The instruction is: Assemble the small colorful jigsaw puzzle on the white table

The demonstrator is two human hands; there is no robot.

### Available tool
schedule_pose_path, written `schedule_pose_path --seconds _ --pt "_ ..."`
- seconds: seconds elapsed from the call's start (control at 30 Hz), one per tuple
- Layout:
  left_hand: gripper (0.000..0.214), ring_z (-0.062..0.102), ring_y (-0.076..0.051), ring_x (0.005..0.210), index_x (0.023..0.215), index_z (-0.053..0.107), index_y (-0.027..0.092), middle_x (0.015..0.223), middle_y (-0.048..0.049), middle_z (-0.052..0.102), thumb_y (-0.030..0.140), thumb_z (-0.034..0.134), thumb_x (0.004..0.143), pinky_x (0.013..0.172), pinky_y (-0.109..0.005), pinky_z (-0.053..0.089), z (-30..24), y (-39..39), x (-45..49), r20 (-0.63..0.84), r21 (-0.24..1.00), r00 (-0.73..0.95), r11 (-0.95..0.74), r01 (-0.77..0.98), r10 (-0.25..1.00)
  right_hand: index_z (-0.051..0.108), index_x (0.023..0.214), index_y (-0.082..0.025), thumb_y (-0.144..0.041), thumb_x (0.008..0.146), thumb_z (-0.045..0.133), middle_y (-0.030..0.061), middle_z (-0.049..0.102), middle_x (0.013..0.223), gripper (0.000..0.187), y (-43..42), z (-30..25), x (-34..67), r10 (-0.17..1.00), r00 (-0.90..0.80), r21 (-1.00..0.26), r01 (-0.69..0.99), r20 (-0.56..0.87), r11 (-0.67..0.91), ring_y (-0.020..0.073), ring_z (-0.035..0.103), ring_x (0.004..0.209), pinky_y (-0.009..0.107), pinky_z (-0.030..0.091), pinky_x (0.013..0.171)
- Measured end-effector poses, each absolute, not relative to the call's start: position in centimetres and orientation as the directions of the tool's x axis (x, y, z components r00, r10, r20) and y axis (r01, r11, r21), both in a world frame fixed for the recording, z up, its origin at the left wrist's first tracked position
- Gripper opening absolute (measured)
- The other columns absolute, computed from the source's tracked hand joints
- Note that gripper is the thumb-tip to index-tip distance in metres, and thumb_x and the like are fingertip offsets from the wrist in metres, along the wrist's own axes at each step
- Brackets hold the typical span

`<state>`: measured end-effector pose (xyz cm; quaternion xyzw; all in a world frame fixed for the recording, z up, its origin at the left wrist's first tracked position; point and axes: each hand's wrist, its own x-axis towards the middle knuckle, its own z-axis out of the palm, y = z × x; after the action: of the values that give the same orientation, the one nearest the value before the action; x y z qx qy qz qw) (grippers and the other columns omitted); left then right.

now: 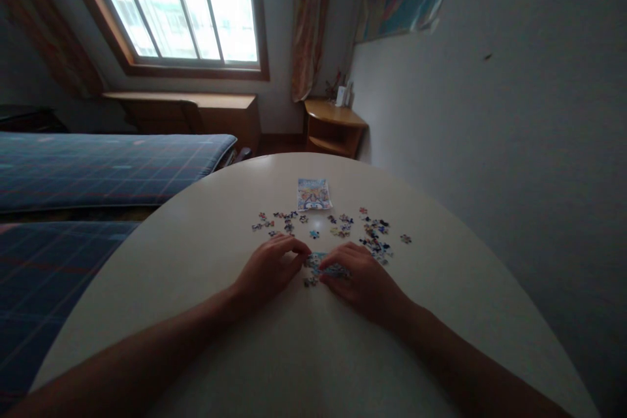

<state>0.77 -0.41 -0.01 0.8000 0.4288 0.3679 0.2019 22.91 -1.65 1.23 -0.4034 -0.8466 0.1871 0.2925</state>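
Note:
Both my hands rest on a round white table (pixel 206 313). My left hand (pixel 270 269) is curled, its fingertips pinched at the left edge of a small joined patch of jigsaw pieces (pixel 318 264). My right hand (pixel 360 274) is closed on the right side of that same patch, fingers pressing on it. Several loose jigsaw pieces (pixel 343 227) lie scattered just beyond my hands, densest at the right (pixel 375 238). A small printed picture card (pixel 313 194) lies flat farther back.
A white wall runs close along the table's right side. A bed with blue checked bedding (pixel 98 170) stands to the left. A wooden corner shelf (pixel 334 125) and a window (pixel 181 3) are at the back.

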Motion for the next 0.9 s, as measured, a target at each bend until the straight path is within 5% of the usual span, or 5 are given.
schedule_pose_path --seconds 0.3,0.9 --pt "0.012 0.062 -0.019 0.084 0.084 0.07 0.023 0.079 -0.0008 0.07 0.014 0.062 0.086 0.083 -0.034 0.051 -0.13 -0.24 0.67 0.391 0.561 0.44 -0.588 0.583 0.809 0.074 0.102 -0.03 -0.026 0.09 0.066 0.0041 0.071 0.109 0.015 -1.31 0.92 23.88 0.586 -0.73 -0.274 0.518 0.351 0.81 0.0214 0.061 0.102 0.04 0.047 0.091" --pt "0.011 0.061 -0.019 0.085 0.087 0.073 0.023 0.081 -0.0011 0.072 0.016 0.064 0.087 0.083 -0.032 0.051 -0.37 -0.25 0.49 0.404 0.489 0.475 -0.623 0.61 0.782 0.072 0.105 -0.026 -0.024 0.089 0.065 0.0028 0.072 0.119 0.017 -1.35 1.28 23.89 0.519 -0.772 -0.294 0.433 0.367 0.852 0.0207 0.062 0.11 0.039 0.049 0.098"
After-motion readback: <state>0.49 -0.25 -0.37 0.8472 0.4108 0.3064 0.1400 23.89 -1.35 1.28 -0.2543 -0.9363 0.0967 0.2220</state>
